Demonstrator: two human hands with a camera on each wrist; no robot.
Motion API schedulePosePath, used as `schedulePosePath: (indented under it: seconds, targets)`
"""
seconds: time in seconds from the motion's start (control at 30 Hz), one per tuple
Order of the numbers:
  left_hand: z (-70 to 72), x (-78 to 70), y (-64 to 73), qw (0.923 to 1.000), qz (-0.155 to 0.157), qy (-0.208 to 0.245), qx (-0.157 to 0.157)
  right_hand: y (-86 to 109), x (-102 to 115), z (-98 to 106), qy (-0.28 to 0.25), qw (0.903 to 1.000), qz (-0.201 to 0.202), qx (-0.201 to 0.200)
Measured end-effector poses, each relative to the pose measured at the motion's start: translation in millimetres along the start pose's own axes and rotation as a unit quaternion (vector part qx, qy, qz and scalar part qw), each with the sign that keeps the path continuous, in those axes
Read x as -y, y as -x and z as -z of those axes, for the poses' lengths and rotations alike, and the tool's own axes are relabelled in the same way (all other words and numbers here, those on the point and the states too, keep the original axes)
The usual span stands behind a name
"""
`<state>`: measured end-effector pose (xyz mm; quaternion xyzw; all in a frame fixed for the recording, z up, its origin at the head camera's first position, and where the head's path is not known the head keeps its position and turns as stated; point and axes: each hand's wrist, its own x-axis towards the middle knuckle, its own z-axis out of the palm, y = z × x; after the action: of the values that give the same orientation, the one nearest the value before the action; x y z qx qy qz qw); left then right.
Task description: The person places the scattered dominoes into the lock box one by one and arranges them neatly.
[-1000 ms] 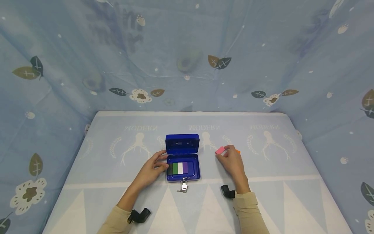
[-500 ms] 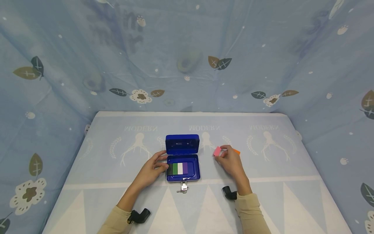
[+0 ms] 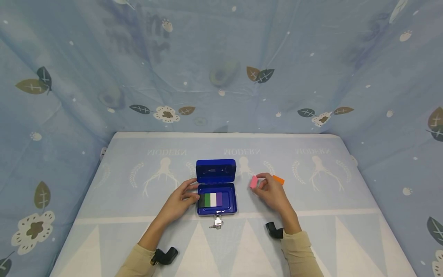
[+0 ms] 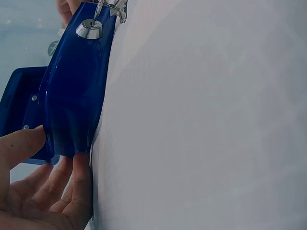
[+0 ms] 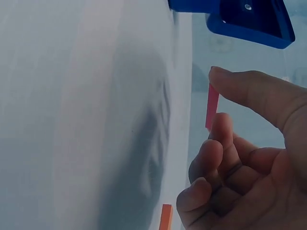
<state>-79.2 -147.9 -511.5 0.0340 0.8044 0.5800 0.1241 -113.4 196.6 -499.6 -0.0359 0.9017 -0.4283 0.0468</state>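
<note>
With left hand (image 3: 179, 200) part-curled, holding the blue box (image 3: 228, 198) by its left side; with right hand (image 3: 271, 193), just right of the box, pinching a pink block (image 3: 254, 181) between thumb and forefinger; likely light, firm, best held at opposite edges.

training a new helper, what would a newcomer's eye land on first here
Probably the open blue box near the middle of the table, with a row of dark, green, white and purple blocks inside and the left hand holding its left side. Next comes the pink block, pinched by the right hand to the box's right, with the orange block on the table beside that hand.
</note>
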Motion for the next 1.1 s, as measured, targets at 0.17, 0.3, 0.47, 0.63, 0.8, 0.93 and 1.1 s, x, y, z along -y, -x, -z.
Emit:
schedulePosePath:
  seconds: [0.17,0.3,0.47,0.63,0.8,0.93,1.1]
  targets:
    - [-0.3,0.9,0.1,1.0000,0.002,0.000,-0.002,2.1,5,0,-0.009,0.9996,0.017,0.019]
    - [-0.3,1.0,0.0,1.0000,0.000,-0.002,0.000,3.6,7,-2,-0.004,0.9990,0.029,0.035]
    - [-0.1,-0.8,0.7,1.0000,0.001,0.002,0.001,5.3,12,-3,-0.001,0.9981,0.036,0.049]
    - [-0.1,-2.9,1.3,1.0000,0.003,0.000,-0.001,6.7,17,-3,-0.002,0.9967,0.051,0.064]
    - [0.1,-3.8,1.2,1.0000,0.003,-0.002,-0.001,7.4,20,-4,0.002,0.9948,0.068,0.076]
    - [0.2,-3.9,0.9,1.0000,0.003,0.000,0.001,8.0,24,-6,0.004,0.9935,0.077,0.083]
    - [0.0,-3.8,0.8,1.0000,0.002,0.005,0.003,9.0,28,-9,0.003,0.9911,0.088,0.100]
